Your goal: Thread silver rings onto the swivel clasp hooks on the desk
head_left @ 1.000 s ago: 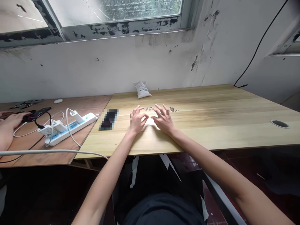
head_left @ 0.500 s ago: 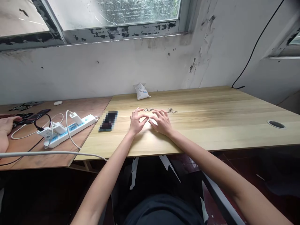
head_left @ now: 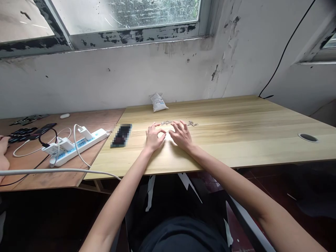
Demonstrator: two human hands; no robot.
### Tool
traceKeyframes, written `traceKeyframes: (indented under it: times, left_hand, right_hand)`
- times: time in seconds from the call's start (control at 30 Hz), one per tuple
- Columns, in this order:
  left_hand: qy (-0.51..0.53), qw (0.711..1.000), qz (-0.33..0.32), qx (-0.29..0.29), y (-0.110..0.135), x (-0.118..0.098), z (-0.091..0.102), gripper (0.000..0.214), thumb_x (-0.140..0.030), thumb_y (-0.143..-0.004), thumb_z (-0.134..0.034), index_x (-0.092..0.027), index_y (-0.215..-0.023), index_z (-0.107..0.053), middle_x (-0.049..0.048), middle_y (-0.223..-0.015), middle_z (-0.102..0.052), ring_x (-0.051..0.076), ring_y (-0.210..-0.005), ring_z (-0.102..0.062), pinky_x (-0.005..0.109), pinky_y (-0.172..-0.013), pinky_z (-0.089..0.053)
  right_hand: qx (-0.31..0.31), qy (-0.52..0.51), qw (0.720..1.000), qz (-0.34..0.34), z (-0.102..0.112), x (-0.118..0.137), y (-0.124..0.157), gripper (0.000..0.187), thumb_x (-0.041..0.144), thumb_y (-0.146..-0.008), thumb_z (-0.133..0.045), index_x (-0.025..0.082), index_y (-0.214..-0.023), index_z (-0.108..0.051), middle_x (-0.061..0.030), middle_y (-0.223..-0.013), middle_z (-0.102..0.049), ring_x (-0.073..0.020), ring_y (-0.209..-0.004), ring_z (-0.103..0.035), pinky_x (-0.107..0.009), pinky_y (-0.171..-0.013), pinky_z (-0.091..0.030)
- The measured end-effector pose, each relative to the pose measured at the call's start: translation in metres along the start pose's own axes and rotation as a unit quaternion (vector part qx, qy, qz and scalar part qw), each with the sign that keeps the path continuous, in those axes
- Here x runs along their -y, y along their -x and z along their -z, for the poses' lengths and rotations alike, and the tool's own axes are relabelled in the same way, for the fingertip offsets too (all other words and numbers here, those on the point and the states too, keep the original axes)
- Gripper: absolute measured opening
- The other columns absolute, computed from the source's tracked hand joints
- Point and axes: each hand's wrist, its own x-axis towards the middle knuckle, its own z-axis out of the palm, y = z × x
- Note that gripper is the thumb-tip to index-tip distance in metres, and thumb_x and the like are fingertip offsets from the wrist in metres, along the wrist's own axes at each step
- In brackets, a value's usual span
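My left hand (head_left: 154, 137) and my right hand (head_left: 181, 134) rest close together on the light wooden table (head_left: 236, 133), fingertips almost meeting. Each hand's thumb and forefinger are pinched together, the other fingers curled; what they hold is too small to make out. Just beyond the fingertips lie two small heaps of tiny metal pieces, one pile (head_left: 166, 123) in front of my left hand and the other pile (head_left: 192, 123) to the right of my right hand. A small white bag (head_left: 158, 102) lies further back near the wall.
A dark phone (head_left: 121, 135) lies left of my hands. On the brown table (head_left: 89, 120) to the left sit a white power strip (head_left: 76, 142) with chargers and cables. Another person's hand (head_left: 3, 154) shows at the far left edge. A round cable hole (head_left: 308, 137) is at the right.
My right hand's spread fingers have drawn in and both hands have closed into pinches near each other. The other person's hand at the left has pulled back toward the frame edge.
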Motion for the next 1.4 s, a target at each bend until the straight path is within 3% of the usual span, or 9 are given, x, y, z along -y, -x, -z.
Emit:
traceKeyframes:
  times: [0.23, 0.43, 0.57, 0.7, 0.93, 1.17, 1.4]
  left_hand:
    - [-0.053, 0.996, -0.067, 0.009, 0.002, -0.005, 0.005, 0.012, -0.032, -0.089, -0.06, -0.027, -0.09, -0.071, 0.0067, -0.132, -0.056, 0.03, -0.138, -0.036, 0.053, -0.107, -0.031]
    - [-0.058, 0.994, -0.095, 0.004, 0.001, -0.007, 0.006, 0.008, -0.029, -0.087, -0.064, -0.026, -0.087, -0.071, 0.0064, -0.133, -0.057, 0.029, -0.138, -0.035, 0.051, -0.11, -0.028]
    - [-0.038, 0.996, -0.084, -0.005, 0.0, -0.006, 0.01, 0.011, -0.031, -0.088, -0.063, -0.027, -0.083, -0.072, 0.0033, -0.132, -0.057, 0.028, -0.137, -0.036, 0.05, -0.11, -0.03]
    - [-0.014, 0.998, -0.063, -0.002, -0.001, -0.003, 0.01, 0.013, -0.035, -0.09, -0.06, -0.028, -0.09, -0.071, 0.0026, -0.134, -0.055, 0.024, -0.136, -0.038, 0.045, -0.109, -0.036]
    - [-0.024, 0.998, -0.04, 0.041, 0.001, 0.005, 0.003, 0.008, -0.031, -0.084, -0.066, -0.025, -0.082, -0.07, 0.0066, -0.124, -0.06, 0.03, -0.126, -0.046, 0.052, -0.102, -0.038]
    - [-0.015, 0.996, -0.072, 0.048, 0.002, 0.001, 0.008, 0.006, -0.031, -0.085, -0.066, -0.027, -0.084, -0.07, 0.0043, -0.124, -0.062, 0.029, -0.129, -0.044, 0.048, -0.105, -0.035]
    - [0.043, 0.998, -0.038, 0.024, -0.003, -0.001, 0.012, 0.009, -0.031, -0.088, -0.064, -0.026, -0.086, -0.071, 0.0036, -0.123, -0.062, 0.023, -0.128, -0.047, 0.043, -0.106, -0.04]
  right_hand:
    - [0.01, 0.003, 1.0, 0.021, 0.002, 0.001, 0.0, 0.019, 0.011, -0.088, -0.056, 0.02, -0.094, -0.071, -0.0129, -0.123, -0.061, -0.0269, -0.124, -0.045, -0.048, -0.111, -0.022]
    - [0.013, -0.011, 1.0, 0.026, 0.001, 0.002, -0.001, 0.021, 0.01, -0.088, -0.055, 0.02, -0.095, -0.072, -0.0119, -0.123, -0.061, -0.0259, -0.123, -0.046, -0.047, -0.111, -0.022]
    - [0.008, -0.041, 0.999, 0.002, 0.004, 0.0, 0.001, 0.014, 0.02, -0.089, -0.059, 0.022, -0.085, -0.072, -0.0108, -0.12, -0.062, -0.0261, -0.119, -0.047, -0.046, -0.106, -0.027]
    - [-0.004, -0.068, 0.997, -0.022, 0.007, -0.003, 0.002, 0.019, 0.032, -0.094, -0.055, 0.025, -0.091, -0.073, -0.008, -0.117, -0.062, -0.0238, -0.114, -0.05, -0.042, -0.099, -0.033]
    - [0.003, -0.045, 0.999, 0.011, 0.003, -0.005, 0.001, 0.019, 0.021, -0.092, -0.057, 0.022, -0.08, -0.072, -0.0088, -0.118, -0.062, -0.0239, -0.119, -0.048, -0.046, -0.108, -0.025]
    - [0.013, -0.031, 0.998, 0.053, 0.004, -0.004, 0.001, 0.014, 0.019, -0.089, -0.06, 0.021, -0.081, -0.071, -0.0099, -0.122, -0.06, -0.0245, -0.125, -0.045, -0.047, -0.111, -0.024]
    - [-0.018, -0.042, 0.999, 0.003, 0.005, 0.0, -0.001, 0.022, 0.026, -0.094, -0.054, 0.022, -0.084, -0.072, -0.0088, -0.115, -0.064, -0.0236, -0.117, -0.051, -0.048, -0.109, -0.027]
